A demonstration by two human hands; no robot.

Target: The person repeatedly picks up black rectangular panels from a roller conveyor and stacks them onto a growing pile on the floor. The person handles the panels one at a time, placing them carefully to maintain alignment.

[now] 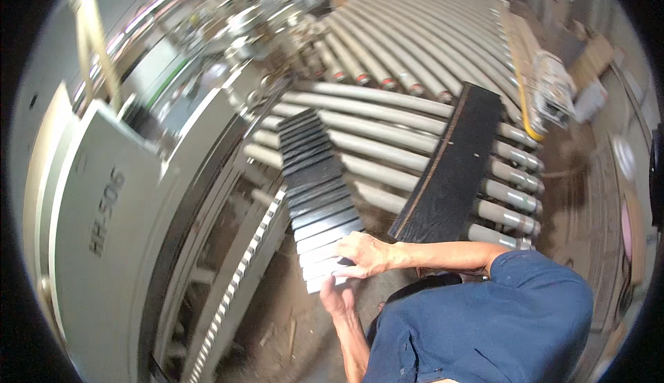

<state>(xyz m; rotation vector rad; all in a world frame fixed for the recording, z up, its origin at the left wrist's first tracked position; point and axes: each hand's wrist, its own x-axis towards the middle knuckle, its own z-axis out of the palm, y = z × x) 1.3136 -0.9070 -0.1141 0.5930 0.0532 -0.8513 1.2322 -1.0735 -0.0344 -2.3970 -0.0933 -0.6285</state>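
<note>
A long row of narrow, dark, glossy strips [315,175] lies side by side from the rollers down toward my body, its near end shining white in the light. My left hand [339,298] grips the near end, its fingers partly hidden beneath the strips. Across the right edge, just above it, my right hand [363,255] is closed on the strips near that same end, fingers bent over the top. To the right, a wide black board [453,168] with a thin brown line along its left side rests on the rollers, touched by neither hand.
A roller conveyor [394,137] runs under both pieces and continues far back. On the left stands a large pale machine [104,224] with a toothed strip [238,283] along its lower side. Yellow-edged railing [527,116] and wrapped bundles [553,89] are at the right.
</note>
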